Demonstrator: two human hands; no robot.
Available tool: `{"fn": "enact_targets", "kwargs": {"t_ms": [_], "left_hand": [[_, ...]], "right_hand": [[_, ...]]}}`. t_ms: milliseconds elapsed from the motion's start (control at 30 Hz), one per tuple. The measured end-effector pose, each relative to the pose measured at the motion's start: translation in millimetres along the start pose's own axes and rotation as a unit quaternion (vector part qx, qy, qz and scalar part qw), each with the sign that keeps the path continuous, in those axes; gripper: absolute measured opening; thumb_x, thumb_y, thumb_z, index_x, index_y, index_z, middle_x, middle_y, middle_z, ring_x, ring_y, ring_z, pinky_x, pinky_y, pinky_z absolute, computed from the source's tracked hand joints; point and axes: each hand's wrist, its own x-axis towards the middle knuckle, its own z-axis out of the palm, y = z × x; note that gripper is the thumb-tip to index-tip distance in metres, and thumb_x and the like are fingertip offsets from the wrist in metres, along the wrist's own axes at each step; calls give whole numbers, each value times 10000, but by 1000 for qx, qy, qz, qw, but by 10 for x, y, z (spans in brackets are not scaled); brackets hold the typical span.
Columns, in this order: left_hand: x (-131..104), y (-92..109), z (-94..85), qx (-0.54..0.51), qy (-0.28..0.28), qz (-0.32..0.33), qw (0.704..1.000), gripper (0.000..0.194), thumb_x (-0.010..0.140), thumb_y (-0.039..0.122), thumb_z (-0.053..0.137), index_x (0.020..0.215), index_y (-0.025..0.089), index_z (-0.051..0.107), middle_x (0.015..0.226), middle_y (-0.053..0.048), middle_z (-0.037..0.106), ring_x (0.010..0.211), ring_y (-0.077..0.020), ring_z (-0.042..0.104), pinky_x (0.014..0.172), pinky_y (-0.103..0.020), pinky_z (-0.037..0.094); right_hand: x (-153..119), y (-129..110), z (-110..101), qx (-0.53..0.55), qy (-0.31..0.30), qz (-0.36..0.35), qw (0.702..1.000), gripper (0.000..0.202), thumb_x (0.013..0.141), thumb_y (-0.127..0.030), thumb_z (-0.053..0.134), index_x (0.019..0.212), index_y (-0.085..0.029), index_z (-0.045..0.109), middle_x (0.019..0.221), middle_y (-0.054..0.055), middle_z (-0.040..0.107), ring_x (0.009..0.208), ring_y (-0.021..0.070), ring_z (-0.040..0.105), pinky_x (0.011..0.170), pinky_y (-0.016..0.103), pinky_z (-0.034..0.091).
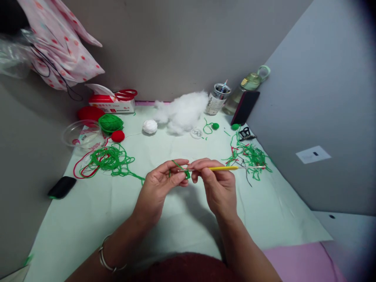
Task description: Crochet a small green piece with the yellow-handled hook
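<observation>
"Where is the work in hand?"

"Between the two hands, just above the pale cloth (pixel 182 239). The left hand (pixel 152 190) has a small green piece (pixel 188 175) pinched between thumb and fingertips, and a green strand runs up over its index finger."

"And the right hand (pixel 221 190)?"

"Its thumb and fingers are closed together on the yellow grip of a crochet hook (pixel 223 169). The hook lies nearly level, one metal end pointing left across the green piece, the other reaching out to the right."

"Which step would you call that?"

"A stitch being worked, I'd judge, on a piece that is small as yet. Whether the tip is through a loop I cannot tell; the fingers hide too much."

"What does the next move call for?"

"To my mind, a firm left pinch, light tension on the strand, and a small turn of the right wrist so the hook catches the yarn without splitting it."

"Where does the yarn come from?"

"Perhaps the loose green tangle (pixel 107 159) on the left; a strand from it heads toward the left hand. Beyond it sit a green ball (pixel 111 123) and a red ball (pixel 118 136). White stuffing (pixel 183 113) lies at the far side, and cut green and red scraps (pixel 253 156) on the right."
</observation>
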Motion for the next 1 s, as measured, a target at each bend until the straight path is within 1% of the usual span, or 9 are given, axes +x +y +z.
{"fn": "enact_targets", "kwargs": {"t_ms": [100, 167, 300, 400, 533, 700, 833, 933, 1000], "left_hand": [[3, 9, 2, -19, -18, -15, 1000, 224, 800, 269, 896, 1018, 228, 864, 812, -12, 701, 769, -141, 681, 767, -275, 589], [2, 8, 9, -22, -14, -16, 1000, 236, 786, 250, 907, 1016, 227, 860, 786, -3, 699, 771, -140, 681, 768, -268, 583], [1, -2, 18, -22, -4, -8, 1000, 309, 751, 226, 932, 1050, 225, 850, 781, 2, 728, 749, -126, 667, 766, -253, 581], [13, -23, 7, -25, -9, -11, 1000, 322, 734, 232, 947, 1042, 227, 852, 798, -1, 748, 747, -119, 673, 746, -230, 585], [29, -67, -16, -29, -22, -8, 999, 252, 785, 266, 920, 1029, 244, 860, 801, 2, 750, 733, -115, 692, 753, -227, 598], [13, -91, -19, -25, -37, 1, 999, 187, 834, 278, 884, 1019, 262, 869, 777, 5, 725, 759, -130, 714, 802, -247, 597], [0, -95, -18, -28, -44, 14, 999, 242, 849, 268, 872, 1090, 289, 861, 756, 22, 694, 775, -118, 697, 856, -242, 567], [1, -94, -20, -28, -55, 14, 998, 254, 850, 271, 871, 1103, 294, 860, 738, 30, 667, 779, -111, 690, 877, -232, 538], [2, -85, -21, -28, -70, 14, 997, 264, 854, 277, 866, 1117, 293, 859, 727, 29, 659, 785, -113, 686, 890, -233, 522]], "right_hand": [[18, 19, -3, 22, 6, 22, 999, 169, 998, -368, 691, 965, -242, 799, 951, 49, 794, 705, 143, 670, 642, 300, 575], [27, 23, 3, 27, -2, 25, 999, 161, 1000, -358, 689, 969, -251, 806, 963, 43, 788, 737, 142, 677, 646, 288, 571], [23, -3, 32, -24, -28, 9, 999, 89, 941, -243, 768, 975, -287, 838, 972, 28, 778, 903, 155, 707, 729, 272, 578], [11, -21, 41, -46, -27, 19, 998, 151, 878, -160, 821, 929, -300, 849, 919, 9, 760, 895, 146, 708, 763, 263, 583], [13, 0, 35, 25, -15, 67, 997, 149, 855, -165, 837, 885, -310, 841, 901, -3, 756, 841, 135, 702, 705, 240, 578], [41, 17, 75, 103, 30, 141, 984, 115, 767, -187, 879, 782, -274, 806, 773, -27, 725, 689, 115, 649, 642, 235, 557], [59, -5, 120, 157, 65, 200, 965, 157, 675, -215, 919, 716, -238, 769, 725, -32, 693, 636, 112, 619, 579, 232, 530], [61, -12, 125, 207, 57, 247, 945, 180, 677, -224, 927, 730, -228, 756, 733, -32, 692, 610, 104, 610, 564, 226, 515], [59, -8, 115, 243, 48, 267, 931, 190, 683, -222, 932, 739, -227, 750, 695, -45, 668, 582, 88, 589, 562, 211, 502]]}}
